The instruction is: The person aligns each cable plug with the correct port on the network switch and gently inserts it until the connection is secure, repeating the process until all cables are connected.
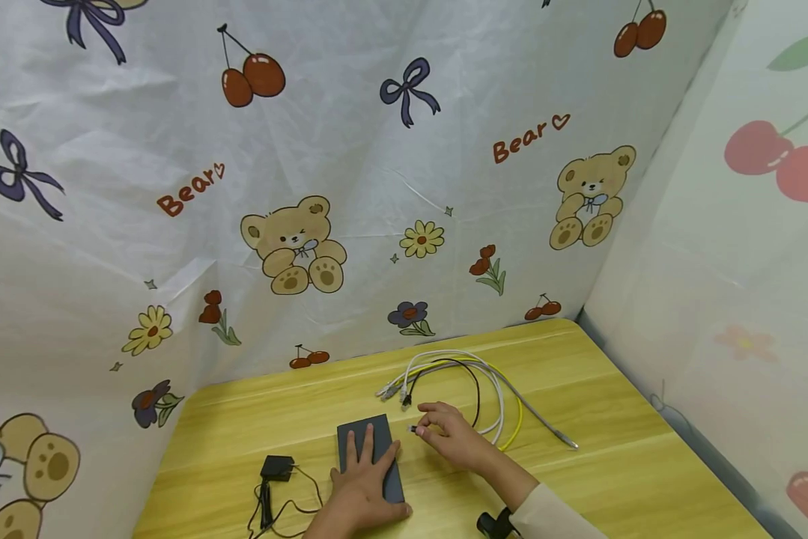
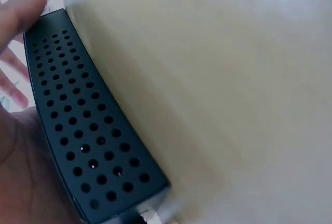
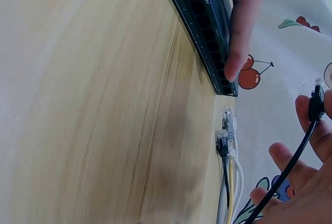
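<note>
A dark network switch (image 1: pixel 392 479), with "MERCURY" lettering and a row of ports (image 3: pixel 207 32) along its side, lies on the wooden table. My left hand (image 1: pixel 363 486) rests on its top, fingers spread and straight. In the left wrist view, the switch's perforated side (image 2: pixel 78 110) faces the camera. To the right of the switch, my right hand (image 1: pixel 454 438) pinches the black plug (image 3: pixel 316 105) of a black network cable between thumb and index finger. Its clear tip (image 3: pixel 318 82) sticks out past the fingertips, apart from the ports.
Behind my right hand lie looped white, yellow and grey network cables (image 1: pixel 494 374), with several plugs (image 1: pixel 392 389) bunched at their left end. A black power adapter (image 1: pixel 278 469) with its cord stands left of the switch. A printed curtain (image 1: pixel 370 150) borders the table's back.
</note>
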### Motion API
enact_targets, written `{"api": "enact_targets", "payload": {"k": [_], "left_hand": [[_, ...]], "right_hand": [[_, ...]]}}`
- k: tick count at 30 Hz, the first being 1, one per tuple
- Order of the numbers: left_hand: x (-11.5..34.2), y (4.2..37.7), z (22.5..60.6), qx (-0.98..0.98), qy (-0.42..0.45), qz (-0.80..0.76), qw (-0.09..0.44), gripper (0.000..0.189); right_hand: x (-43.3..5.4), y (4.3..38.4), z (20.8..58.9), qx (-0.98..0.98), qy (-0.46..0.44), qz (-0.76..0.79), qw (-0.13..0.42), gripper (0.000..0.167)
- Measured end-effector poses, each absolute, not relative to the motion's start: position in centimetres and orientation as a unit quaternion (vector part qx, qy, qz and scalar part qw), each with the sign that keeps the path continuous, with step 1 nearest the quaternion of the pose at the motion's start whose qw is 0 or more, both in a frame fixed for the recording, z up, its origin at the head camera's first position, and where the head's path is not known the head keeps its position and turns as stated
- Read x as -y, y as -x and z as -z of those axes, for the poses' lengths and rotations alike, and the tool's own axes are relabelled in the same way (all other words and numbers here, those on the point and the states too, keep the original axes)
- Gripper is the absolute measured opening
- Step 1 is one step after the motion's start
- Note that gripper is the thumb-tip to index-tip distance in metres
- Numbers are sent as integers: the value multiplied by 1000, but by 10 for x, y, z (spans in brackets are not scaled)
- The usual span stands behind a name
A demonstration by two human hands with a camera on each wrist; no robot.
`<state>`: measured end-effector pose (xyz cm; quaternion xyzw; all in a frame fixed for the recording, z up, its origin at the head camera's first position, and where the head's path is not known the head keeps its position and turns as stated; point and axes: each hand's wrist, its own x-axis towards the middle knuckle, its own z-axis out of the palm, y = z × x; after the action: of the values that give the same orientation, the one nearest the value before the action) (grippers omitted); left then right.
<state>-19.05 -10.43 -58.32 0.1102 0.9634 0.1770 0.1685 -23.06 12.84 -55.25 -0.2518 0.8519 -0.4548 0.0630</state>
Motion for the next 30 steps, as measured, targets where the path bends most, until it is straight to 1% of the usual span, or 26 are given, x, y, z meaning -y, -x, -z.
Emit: {"api": "enact_targets", "payload": {"k": [4, 11, 14, 22, 30], "left_hand": [[102, 189, 582, -963, -106, -189, 160, 103], [97, 188, 581, -966, -97, -202, 132, 88], [96, 189, 583, -965, -89, -209, 127, 86], [99, 188, 584, -963, -76, -232, 117, 80], [103, 187, 581, -961, -44, -267, 60, 68]], "right_hand": [[-129, 230, 553, -850, 250, 459, 65, 19], [-129, 229, 553, -853, 252, 454, 57, 20], [-130, 229, 553, -854, 249, 454, 55, 21], [-129, 229, 552, -857, 244, 451, 52, 18], [-124, 231, 553, -852, 238, 463, 53, 20]]}}
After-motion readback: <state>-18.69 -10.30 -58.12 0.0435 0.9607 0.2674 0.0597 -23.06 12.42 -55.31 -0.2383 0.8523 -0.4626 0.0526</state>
